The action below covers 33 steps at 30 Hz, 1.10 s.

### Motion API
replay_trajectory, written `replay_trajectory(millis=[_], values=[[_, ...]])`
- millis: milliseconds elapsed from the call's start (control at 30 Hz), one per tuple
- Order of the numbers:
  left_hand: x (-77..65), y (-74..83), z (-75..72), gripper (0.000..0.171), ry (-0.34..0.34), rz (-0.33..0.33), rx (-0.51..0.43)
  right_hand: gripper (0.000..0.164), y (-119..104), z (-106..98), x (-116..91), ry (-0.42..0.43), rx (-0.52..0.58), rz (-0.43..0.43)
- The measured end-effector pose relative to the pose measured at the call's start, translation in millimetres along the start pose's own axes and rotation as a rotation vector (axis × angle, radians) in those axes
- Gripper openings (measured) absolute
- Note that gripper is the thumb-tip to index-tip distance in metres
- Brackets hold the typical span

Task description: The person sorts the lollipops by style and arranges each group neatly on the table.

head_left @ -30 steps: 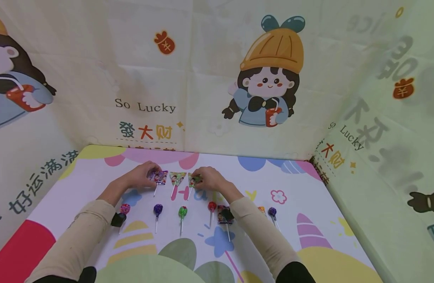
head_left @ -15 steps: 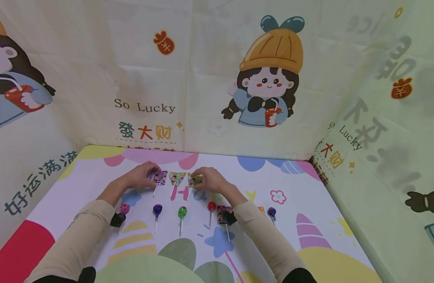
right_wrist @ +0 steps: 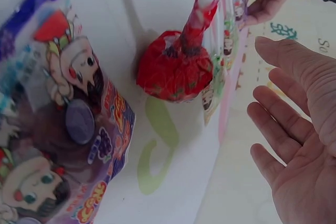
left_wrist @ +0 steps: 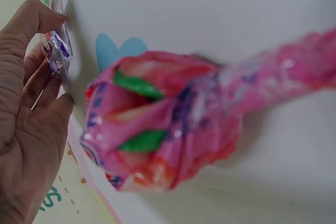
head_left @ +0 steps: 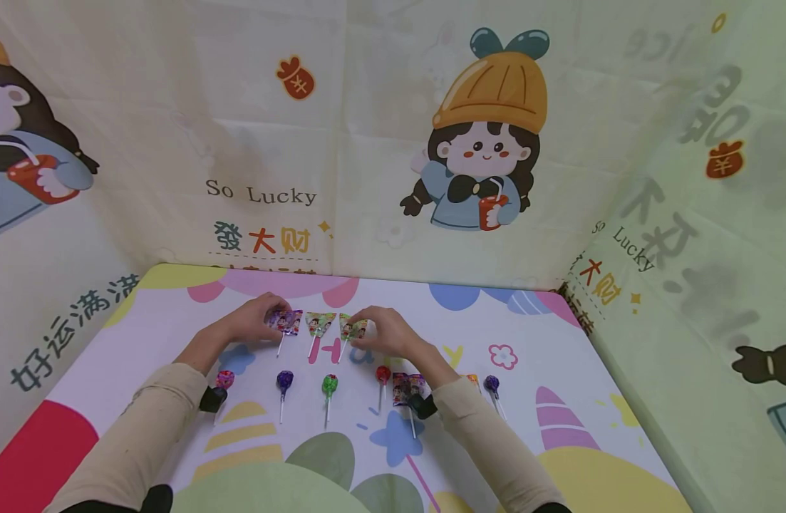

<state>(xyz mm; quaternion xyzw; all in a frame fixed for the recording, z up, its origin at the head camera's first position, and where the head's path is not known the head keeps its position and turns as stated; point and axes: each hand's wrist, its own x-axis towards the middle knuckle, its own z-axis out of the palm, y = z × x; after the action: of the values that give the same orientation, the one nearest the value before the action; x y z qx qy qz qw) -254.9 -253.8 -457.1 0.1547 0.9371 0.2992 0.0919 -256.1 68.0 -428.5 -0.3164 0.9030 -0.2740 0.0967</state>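
Observation:
My left hand pinches the left edge of a purple flat-packed lollipop lying in the back row; thumb and fingers straddle it in the left wrist view. To its right lie a green triangular-wrapped lollipop and a second green one. Beside that second one is my right hand, its fingers relaxed and apart from the wrapper, as the right wrist view shows. A pink ball lollipop fills the middle of the left wrist view. A red ball lollipop and a purple grape packet appear near the right wrist.
A front row on the patterned tabletop includes purple, green and dark blue ball lollipops. An orange wrapper is partly hidden by the right sleeve. Printed cloth walls the back and sides.
My right hand has drawn slightly right, off the second green lollipop, and its fingers have loosened. The left hand stays at the purple lollipop.

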Motion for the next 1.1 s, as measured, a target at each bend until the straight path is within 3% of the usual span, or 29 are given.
replay_trajectory(millis=[1100], values=[[-0.6, 2.9, -1.1, 0.056, -0.003, -0.018, 0.022, 0.044, -7.3, 1.6, -60.3, 0.065, 0.156, -0.035]])
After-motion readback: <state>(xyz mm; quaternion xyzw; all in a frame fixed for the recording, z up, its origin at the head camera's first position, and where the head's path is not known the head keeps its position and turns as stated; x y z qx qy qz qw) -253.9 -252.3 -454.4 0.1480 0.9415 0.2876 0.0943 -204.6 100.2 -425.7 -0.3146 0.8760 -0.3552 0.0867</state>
